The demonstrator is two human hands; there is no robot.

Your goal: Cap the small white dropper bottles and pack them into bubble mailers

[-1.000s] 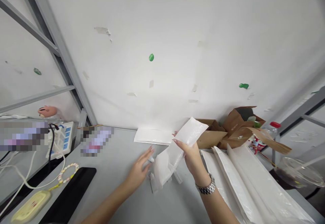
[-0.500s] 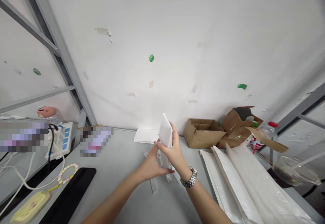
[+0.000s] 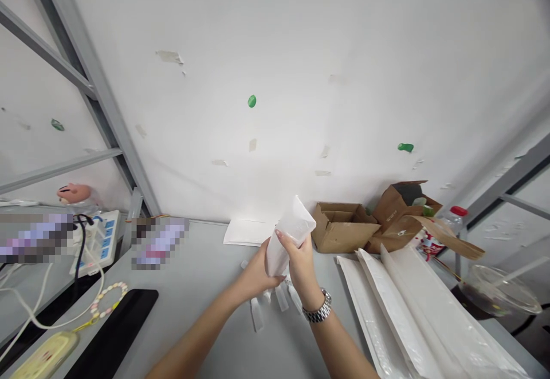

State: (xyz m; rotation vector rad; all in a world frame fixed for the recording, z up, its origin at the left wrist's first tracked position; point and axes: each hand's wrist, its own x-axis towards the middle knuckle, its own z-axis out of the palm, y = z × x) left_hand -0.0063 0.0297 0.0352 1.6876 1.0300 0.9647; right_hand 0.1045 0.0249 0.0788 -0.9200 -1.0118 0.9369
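Above the middle of the grey table (image 3: 206, 333), a slim white packet (image 3: 295, 218) is held tilted, its upper end leaning right. My left hand (image 3: 256, 273) wraps its lower left side. On the right side, my right hand (image 3: 302, 263) is closed on it, thumb lying across the front face. Below my hands lie several small, clear plastic pieces (image 3: 256, 315), partly hidden by my fingers. Behind the left hand, a flat white packet (image 3: 244, 232) rests near the wall. The held packet's contents, if any, are hidden.
White padded mailers (image 3: 395, 310) lie on the right. An open cardboard box (image 3: 344, 233) and a brown paper bag (image 3: 397, 233) stand behind them. To the left are a black slab (image 3: 116, 333), a beaded strap (image 3: 97, 307) and a power strip (image 3: 105, 241) with cables.
The packet has turned from nearly upright to leaning right, showing more of its broad face and end. Both hands have stayed on it, and more plastic pieces show below. The view has shifted slightly.
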